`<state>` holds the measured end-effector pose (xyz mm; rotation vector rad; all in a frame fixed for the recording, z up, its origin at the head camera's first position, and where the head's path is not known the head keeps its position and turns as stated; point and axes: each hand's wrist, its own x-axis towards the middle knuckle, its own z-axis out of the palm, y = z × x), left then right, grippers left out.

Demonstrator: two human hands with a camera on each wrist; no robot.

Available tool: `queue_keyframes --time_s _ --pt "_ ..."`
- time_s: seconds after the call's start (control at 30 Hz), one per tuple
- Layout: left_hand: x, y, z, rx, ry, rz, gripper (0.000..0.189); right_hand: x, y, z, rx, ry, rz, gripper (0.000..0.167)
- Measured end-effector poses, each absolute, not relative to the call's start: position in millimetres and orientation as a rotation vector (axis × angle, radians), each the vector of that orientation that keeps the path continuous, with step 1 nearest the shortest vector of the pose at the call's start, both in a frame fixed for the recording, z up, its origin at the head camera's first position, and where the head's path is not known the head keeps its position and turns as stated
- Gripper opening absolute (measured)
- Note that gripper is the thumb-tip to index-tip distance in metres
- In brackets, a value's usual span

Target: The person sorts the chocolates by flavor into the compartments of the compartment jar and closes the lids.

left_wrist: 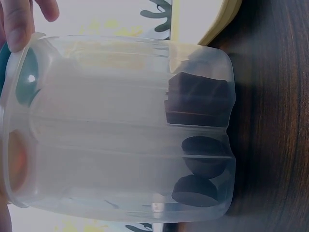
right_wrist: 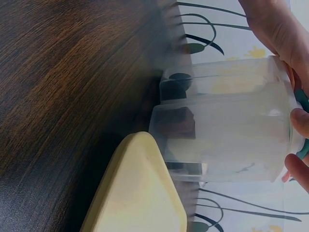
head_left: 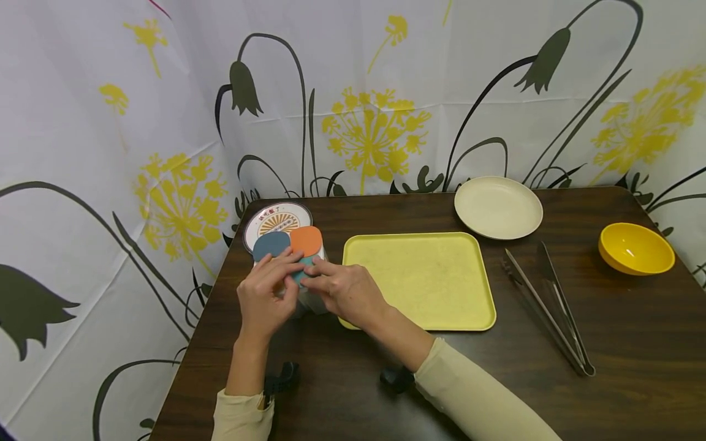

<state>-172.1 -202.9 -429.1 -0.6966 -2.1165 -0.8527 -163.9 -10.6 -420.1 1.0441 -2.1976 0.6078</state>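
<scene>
A clear plastic storage container (left_wrist: 101, 116) stands at the table's left, with several coloured lids on top. Blue (head_left: 270, 244) and orange lids (head_left: 306, 241) show at its far side; a teal lid (head_left: 300, 277) faces me, partly covered by fingers. My left hand (head_left: 267, 294) grips the teal lid's left side, fingers bent over the top and thumb near the front. From the right, my right hand (head_left: 350, 291) pinches the same lid's edge between thumb and fingers. Low inside the container lie a dark brown block (left_wrist: 198, 99) and dark round pieces (left_wrist: 195, 191) in separate compartments.
Right of the container lies a yellow tray (head_left: 419, 282). A printed white plate (head_left: 254, 228) sits behind the container, a cream plate (head_left: 498, 208) at the back. Metal tongs (head_left: 551, 318) rest right of the tray, with a yellow bowl (head_left: 635, 251) beyond them. Patterned curtains border the table.
</scene>
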Motion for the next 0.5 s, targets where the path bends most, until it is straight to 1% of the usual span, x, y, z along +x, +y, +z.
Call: queue_keyframes --time_s 0.5 --pt "-171.7 -201.7 -427.9 -0.695 -2.120 -0.827 0.030 -164.6 -10.1 -419.2 1.058 -2.188 0.569 0.020"
